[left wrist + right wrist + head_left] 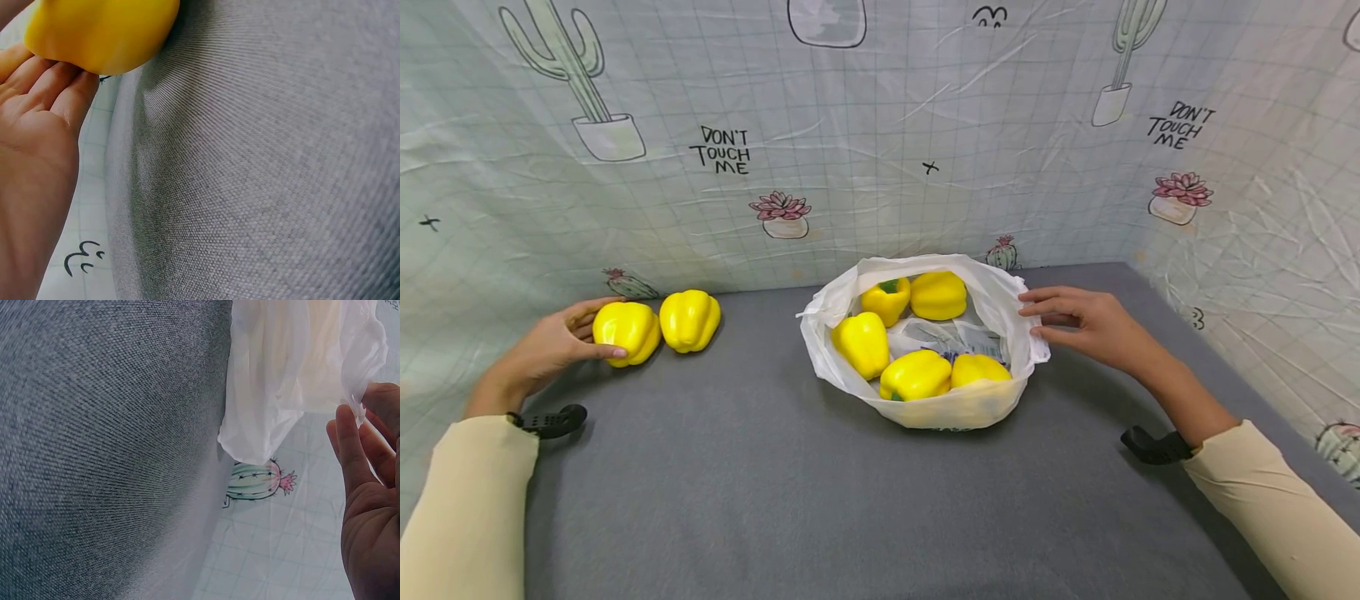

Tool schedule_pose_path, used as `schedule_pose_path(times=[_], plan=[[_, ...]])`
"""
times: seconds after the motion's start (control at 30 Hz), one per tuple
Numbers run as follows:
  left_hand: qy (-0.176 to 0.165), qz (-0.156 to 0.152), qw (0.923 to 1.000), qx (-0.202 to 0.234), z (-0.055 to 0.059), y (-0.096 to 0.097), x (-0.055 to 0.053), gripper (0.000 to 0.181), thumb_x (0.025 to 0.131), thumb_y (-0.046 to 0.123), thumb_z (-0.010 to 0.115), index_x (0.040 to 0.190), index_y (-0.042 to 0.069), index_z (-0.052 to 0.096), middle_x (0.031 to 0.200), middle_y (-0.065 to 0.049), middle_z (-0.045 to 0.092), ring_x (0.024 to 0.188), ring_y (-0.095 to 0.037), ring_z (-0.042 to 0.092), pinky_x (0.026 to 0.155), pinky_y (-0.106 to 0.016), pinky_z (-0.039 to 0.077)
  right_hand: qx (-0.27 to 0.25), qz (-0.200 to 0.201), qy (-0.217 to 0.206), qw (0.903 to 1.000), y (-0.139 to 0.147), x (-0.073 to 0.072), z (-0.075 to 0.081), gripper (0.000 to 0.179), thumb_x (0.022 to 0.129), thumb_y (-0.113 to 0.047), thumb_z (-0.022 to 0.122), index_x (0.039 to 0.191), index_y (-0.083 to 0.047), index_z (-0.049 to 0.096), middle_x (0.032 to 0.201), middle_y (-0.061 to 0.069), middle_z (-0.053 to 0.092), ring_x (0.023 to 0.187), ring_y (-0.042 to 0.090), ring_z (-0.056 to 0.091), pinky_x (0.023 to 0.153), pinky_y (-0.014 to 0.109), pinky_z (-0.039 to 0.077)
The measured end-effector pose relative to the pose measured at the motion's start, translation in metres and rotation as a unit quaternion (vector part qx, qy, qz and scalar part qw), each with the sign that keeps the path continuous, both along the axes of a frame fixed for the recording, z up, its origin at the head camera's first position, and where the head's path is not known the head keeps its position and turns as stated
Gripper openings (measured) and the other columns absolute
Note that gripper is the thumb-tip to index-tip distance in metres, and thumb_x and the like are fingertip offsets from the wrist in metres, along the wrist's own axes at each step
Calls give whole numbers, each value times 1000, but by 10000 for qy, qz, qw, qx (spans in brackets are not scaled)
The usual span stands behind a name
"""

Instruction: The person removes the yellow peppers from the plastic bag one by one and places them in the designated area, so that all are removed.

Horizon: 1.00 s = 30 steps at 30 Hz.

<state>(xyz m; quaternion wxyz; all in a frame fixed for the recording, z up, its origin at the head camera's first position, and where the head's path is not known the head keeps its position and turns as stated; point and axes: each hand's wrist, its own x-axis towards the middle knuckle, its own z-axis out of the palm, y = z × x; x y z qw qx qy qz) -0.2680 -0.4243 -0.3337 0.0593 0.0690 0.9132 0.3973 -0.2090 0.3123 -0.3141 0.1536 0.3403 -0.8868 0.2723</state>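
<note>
At either side of the grey table's (775, 500) near end, we see two pale sleeves (471, 500), each with one black wristband (553, 422). Beyond them stands one white plastic bag (981, 410), mouth open, holding five yellow peppers (917, 377); we judge its film thin, light and easily torn, best taken by the rim (367, 356), where the right hand (1093, 325) pinches it. Toward the table's rear left, the left hand (561, 337) grips the outer pepper (625, 329) of a loose pair; the other pepper (690, 321) sits just beside it. We expect all seven peppers to be fairly light, firm, smooth and slightly slippery, best spanned across their widest part. Behind everything hangs one pale, gridded sheet (925, 117) printed with potted cacti.
</note>
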Motion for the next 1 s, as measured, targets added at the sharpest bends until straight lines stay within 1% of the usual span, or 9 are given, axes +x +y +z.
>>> schedule_pose_path(times=[0.13, 0.27, 0.37, 0.47, 0.53, 0.63, 0.77, 0.93, 1.0], plan=[[-1, 4, 10000, 5, 0, -1, -1, 99, 88, 20, 82, 161, 3, 19, 154, -17, 37, 105, 20, 45, 82, -8, 48, 7, -27, -36, 10000, 0, 1, 0, 37, 86, 0, 78, 122, -10, 74, 133, 7, 66, 108, -4, 63, 87, 10, 51], [-61, 63, 9999, 107, 1, -1, -1, 98, 87, 20, 83, 161, 4, 20, 150, -8, 40, 104, 21, 47, 83, -8, 49, 31, -54, -113, 9999, -1, 1, 2, 37, 88, -2, 78, 123, -10, 74, 134, 6, 66, 107, 0, 65, 88, 11, 51], [-67, 14, 9997, 222, 2, 0, -1, 98, 87, 18, 82, 162, 3, 20, 152, -9, 39, 106, 20, 47, 84, -8, 48, 10, -65, -141, 9999, -1, 2, 2, 37, 88, -2, 77, 124, -11, 74, 134, 6, 66, 106, -1, 65, 88, 10, 50], [-134, 1, 9995, 301, 2, 1, -2, 100, 87, 18, 82, 162, 6, 18, 157, -13, 34, 110, 19, 45, 86, -7, 47, -4, -72, -124, 9999, -1, 2, 2, 37, 88, -2, 78, 123, -11, 74, 134, 6, 66, 109, -4, 62, 88, 8, 49], [-208, 5, 9992, 329, 3, 2, -3, 102, 88, 19, 82, 163, 8, 15, 160, -17, 29, 116, 14, 44, 87, -6, 46, 12, -81, -108, 9999, 0, 1, 2, 37, 88, -2, 78, 123, -12, 74, 134, 5, 66, 112, -6, 59, 88, 8, 48], [-381, 42, 9986, 364, 4, 3, -4, 104, 88, 21, 81, 164, 12, 10, 165, -17, 22, 133, 0, 40, 88, -5, 44, 37, -86, -92, 9999, 0, 1, 2, 36, 87, -2, 78, 122, -11, 74, 133, 6, 66, 113, -7, 58, 88, 8, 49], [-497, -36, 9978, 435, 3, 5, -6, 105, 89, 19, 80, 165, 15, 7, 169, -16, 13, 151, -21, 24, 91, -4, 40, 87, -123, -60, 9999, 0, 1, 2, 36, 87, -2, 78, 122, -11, 75, 133, 6, 66, 113, -5, 58, 88, 8, 49], [-411, -152, 9984, 345, -3, 5, -8, 103, 92, 18, 77, 164, 12, 4, 169, -17, 11, 152, -25, 21, 91, -5, 39, 102, -115, -72, 9999, 1, 1, 2, 36, 88, -2, 78, 123, -11, 74, 133, 6, 66, 114, -4, 58, 88, 8, 49], [-321, -150, 9990, 275, -4, 5, -7, 101, 93, 20, 76, 164, 12, 5, 169, -15, 11, 153, -25, 20, 91, -4, 38, 89, -90, -76, 9999, 1, 0, 1, 37, 87, -2, 78, 123, -11, 74, 133, 6, 66, 114, -5, 57, 88, 7, 48]])
